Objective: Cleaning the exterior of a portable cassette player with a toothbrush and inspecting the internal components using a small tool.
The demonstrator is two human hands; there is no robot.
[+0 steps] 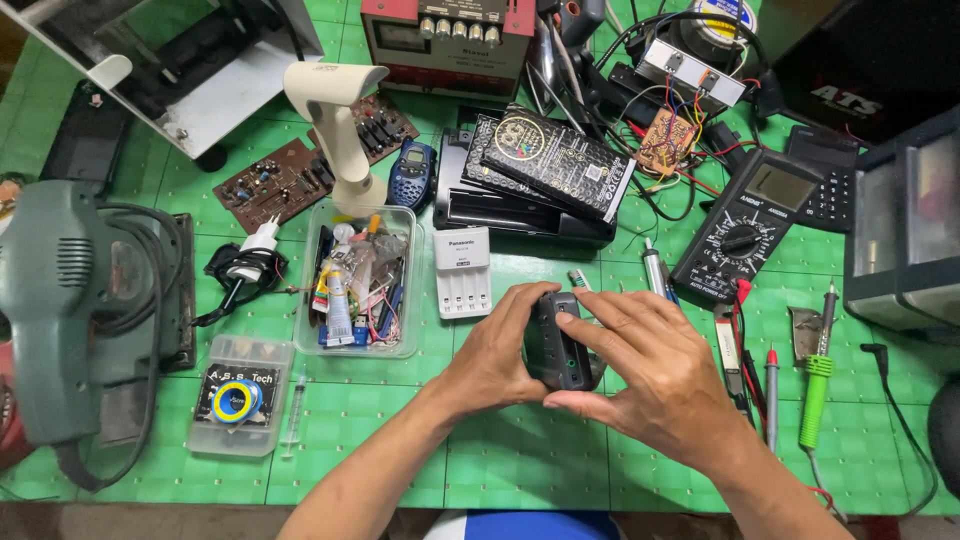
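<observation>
Hands meet over the middle of the green cutting-mat tabletop (520, 450), both wrapped round a small dark grey plastic device with round sockets on its face (556, 343). The left hand (490, 362) cups it from the side and behind, thumb on its top edge; the right hand (655, 385) grasps it from the other side, fingers (610, 315) spread across the top and thumb beneath. The device is lifted just off the mat (its underside is hidden by the right palm).

Just beside the left hand stands a white rectangular battery charger (463, 272), and next to that a clear plastic tub crammed with tubes and small tools (362, 282). Near the right hand lie a black digital multimeter (745, 238) with its red-tipped probes (771, 395) and a green-handled screwdriver (815, 385).

One risk, as I judge it: the device could slip from the fingertip grip and knock the charger or fall among the probes, since the bench is crowded on every side.
</observation>
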